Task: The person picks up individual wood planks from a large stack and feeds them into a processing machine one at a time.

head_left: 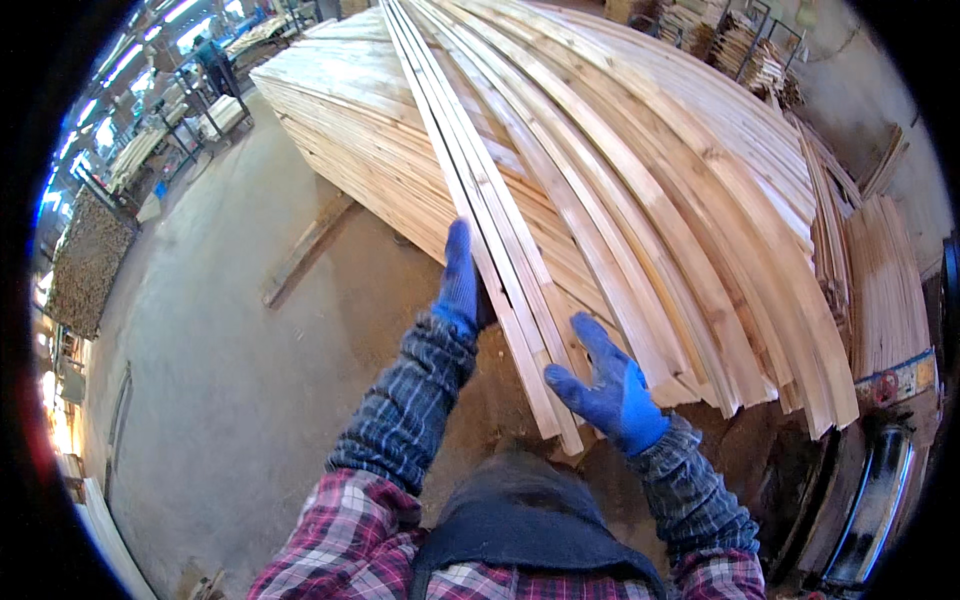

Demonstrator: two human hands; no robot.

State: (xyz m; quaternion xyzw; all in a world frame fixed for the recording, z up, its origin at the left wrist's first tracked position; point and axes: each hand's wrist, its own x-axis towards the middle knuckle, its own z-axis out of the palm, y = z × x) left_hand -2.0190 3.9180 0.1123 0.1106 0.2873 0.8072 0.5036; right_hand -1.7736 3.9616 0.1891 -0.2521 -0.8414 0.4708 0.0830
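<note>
A narrow bundle of long, pale wooden strips (pixel 497 240) runs from the far stack toward me, its near ends sticking out past the stack. My left hand (pixel 458 275), in a blue glove, holds the bundle from its left side. One digit lies up along the edge, and the other fingers are hidden under the wood. At the right of the bundle's near end is my right hand (pixel 610 390), also gloved in blue. Its thumb and fingers are spread with nothing gripped, close to the strips; contact is unclear.
A large stack of wooden boards (pixel 345 125) fills the area ahead. Thicker loose planks (pixel 690 230) fan out on its right, their ends overhanging toward me. A wooden beam (pixel 308 250) lies on the floor at left. Far left, a person (pixel 212 65) stands near workbenches.
</note>
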